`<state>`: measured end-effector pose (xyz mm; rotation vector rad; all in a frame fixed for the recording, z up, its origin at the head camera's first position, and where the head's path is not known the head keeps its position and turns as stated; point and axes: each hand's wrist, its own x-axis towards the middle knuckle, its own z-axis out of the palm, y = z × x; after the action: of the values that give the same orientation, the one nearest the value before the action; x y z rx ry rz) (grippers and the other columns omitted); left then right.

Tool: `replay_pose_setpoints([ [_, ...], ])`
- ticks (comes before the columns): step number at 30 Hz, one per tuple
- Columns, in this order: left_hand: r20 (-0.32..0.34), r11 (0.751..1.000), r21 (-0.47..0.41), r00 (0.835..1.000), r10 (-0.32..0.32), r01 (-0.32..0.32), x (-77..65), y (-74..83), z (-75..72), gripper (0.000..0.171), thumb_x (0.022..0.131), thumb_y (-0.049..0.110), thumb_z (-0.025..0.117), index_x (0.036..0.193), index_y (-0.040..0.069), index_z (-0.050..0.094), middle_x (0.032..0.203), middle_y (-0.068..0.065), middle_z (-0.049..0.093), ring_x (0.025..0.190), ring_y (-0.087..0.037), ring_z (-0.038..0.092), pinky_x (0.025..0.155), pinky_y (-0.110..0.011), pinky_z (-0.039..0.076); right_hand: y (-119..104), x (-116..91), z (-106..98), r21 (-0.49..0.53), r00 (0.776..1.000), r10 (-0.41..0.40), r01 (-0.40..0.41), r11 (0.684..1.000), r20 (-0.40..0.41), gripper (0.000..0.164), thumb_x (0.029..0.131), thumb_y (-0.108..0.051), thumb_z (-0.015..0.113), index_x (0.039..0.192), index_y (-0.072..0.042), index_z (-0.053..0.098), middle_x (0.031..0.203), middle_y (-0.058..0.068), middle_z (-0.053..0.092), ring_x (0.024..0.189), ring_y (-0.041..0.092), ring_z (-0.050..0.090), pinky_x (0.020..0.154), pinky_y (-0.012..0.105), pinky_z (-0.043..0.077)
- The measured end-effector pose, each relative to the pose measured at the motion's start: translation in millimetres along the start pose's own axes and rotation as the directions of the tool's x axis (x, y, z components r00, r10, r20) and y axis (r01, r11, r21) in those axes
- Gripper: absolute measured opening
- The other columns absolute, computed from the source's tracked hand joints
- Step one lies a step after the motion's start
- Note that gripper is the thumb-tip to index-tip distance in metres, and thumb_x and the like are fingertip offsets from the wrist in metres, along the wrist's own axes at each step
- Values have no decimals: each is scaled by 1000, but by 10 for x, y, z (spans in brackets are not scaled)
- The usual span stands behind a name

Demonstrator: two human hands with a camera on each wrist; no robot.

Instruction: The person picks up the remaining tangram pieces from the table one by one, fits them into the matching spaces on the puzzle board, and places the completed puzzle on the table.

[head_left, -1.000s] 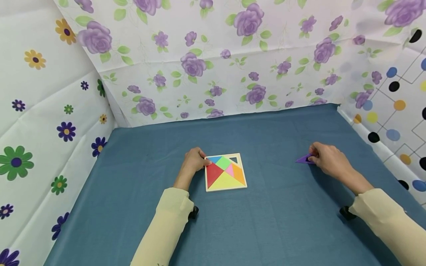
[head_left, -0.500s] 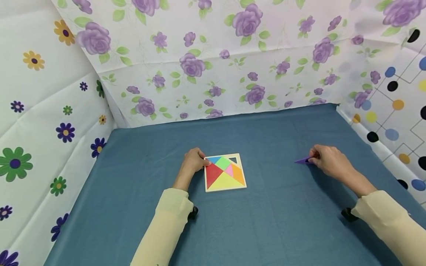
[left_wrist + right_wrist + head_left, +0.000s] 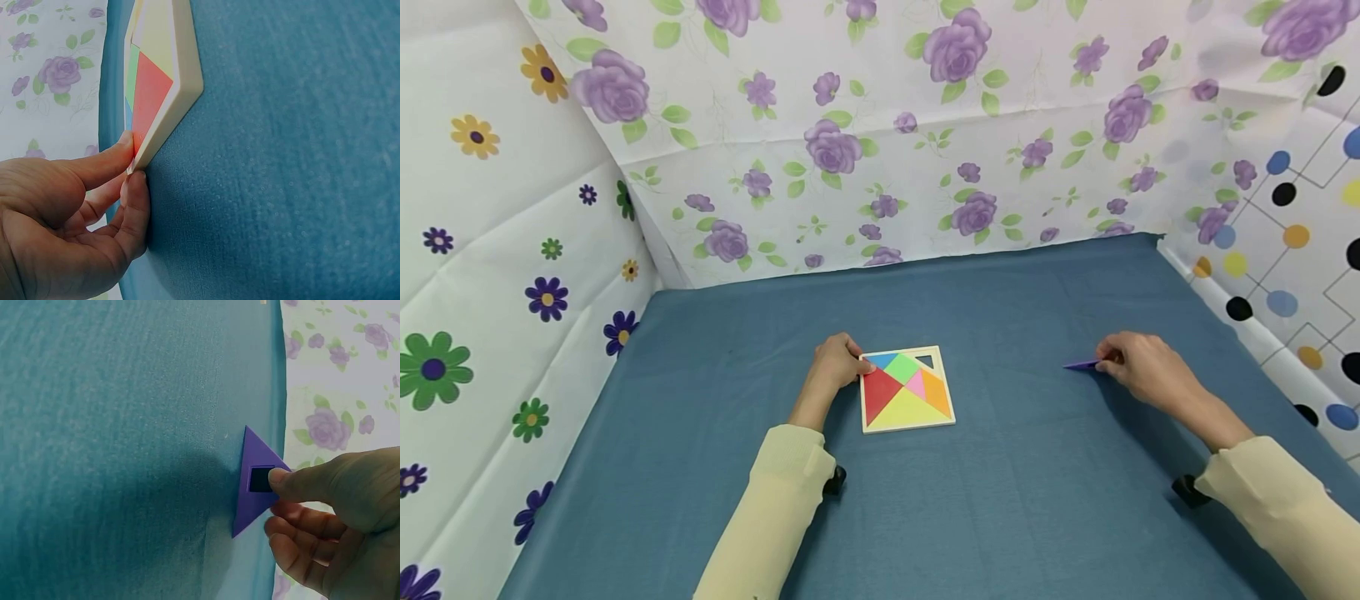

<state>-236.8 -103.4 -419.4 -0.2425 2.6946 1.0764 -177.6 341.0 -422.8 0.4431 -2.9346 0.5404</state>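
A tangram board (image 3: 908, 389) with a pale frame lies on the blue cloth, filled with red, yellow, green, blue, pink and orange pieces. Near its upper right corner a dark triangular gap shows. My left hand (image 3: 835, 362) pinches the board's upper left corner, thumb on top beside the red piece (image 3: 149, 94) and fingers at the edge. Off to the right, my right hand (image 3: 1142, 362) pinches a purple triangle piece (image 3: 255, 481) between thumb and fingers. That piece carries a small black square on its face; in the head view it appears nearly edge-on.
Blue cloth (image 3: 970, 517) covers the table. Behind it hangs a white sheet with purple roses (image 3: 835, 146). A flowered sheet (image 3: 490, 333) stands at the left, and a dotted sheet (image 3: 1277, 250) at the right.
My right hand has tilted the purple triangle piece, so its face has turned from view in the head camera and it looks thinner. The left hand and board stay put.
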Motion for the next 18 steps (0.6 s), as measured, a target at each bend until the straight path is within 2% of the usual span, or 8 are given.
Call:
replay_pose_setpoints([
  [6,-2,1000,-2,1000,0,0,2,3,3,24,91,14,81,105,3,65,99,-14,64,109,-28,56,80,-38,52,5,-32,5,-4,1000,-20,20,1000,-19,4,92,-2,76,95,-2,75,80,3,65,66,15,53,59,37,45],
  [18,4,1000,-5,1000,-10,10,6,5,-1,24,91,15,82,104,4,65,102,-14,63,112,-29,54,82,-39,52,30,-98,17,59,1000,-13,13,998,15,11,97,-1,69,105,2,76,88,9,74,70,13,63,58,34,52],
])
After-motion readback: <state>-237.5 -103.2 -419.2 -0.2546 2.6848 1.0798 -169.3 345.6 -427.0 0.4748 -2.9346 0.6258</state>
